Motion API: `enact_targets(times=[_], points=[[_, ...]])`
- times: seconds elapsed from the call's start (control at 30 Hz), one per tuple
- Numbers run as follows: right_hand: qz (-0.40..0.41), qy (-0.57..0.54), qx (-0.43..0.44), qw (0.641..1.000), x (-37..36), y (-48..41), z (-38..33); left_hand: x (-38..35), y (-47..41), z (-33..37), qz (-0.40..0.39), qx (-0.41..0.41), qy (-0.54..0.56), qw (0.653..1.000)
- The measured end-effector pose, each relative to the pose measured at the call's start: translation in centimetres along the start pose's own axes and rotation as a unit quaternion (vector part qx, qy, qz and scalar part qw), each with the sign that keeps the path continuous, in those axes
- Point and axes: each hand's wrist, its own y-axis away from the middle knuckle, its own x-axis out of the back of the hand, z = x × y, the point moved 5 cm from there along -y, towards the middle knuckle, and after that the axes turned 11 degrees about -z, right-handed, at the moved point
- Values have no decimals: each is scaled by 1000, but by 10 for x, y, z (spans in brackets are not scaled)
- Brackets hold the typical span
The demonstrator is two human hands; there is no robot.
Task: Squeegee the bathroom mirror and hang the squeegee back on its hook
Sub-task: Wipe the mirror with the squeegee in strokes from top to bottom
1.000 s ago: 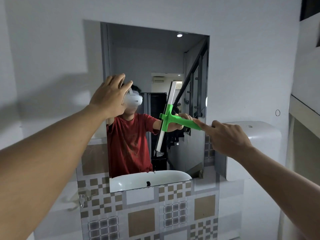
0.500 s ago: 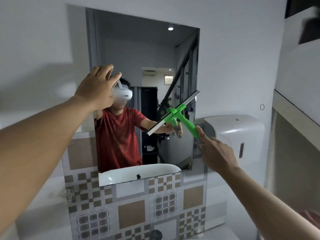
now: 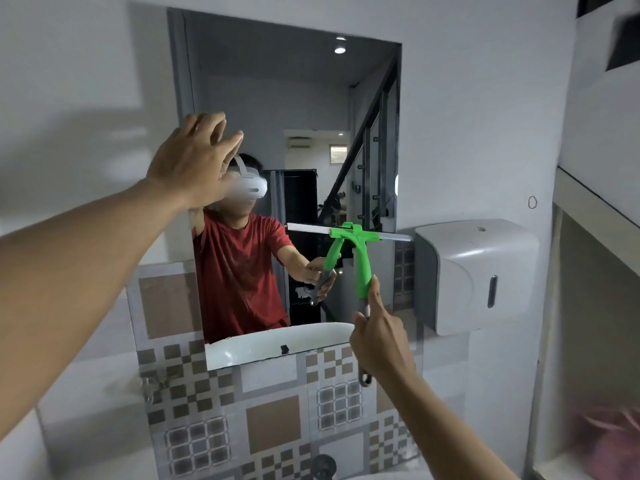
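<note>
Head view: right hand (image 3: 379, 341) grips squeegee (image 3: 362, 258).

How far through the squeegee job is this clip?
Done: can't tell; no streaks or water show on the mirror. In hand: right hand holds the green squeegee, blade level across the mirror's lower right; left hand at its left edge. Left: hanging it up; no hook visible.
</note>
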Motion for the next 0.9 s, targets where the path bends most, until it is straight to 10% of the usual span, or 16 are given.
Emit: enact_targets(times=[0.4,0.9], points=[[-45,-353,24,934,-109,19,-90,-1,-6,-5,-49,15,10,999],[-63,-183,115,974,-154,38,-90,1,-7,-6,-58,22,15,998]])
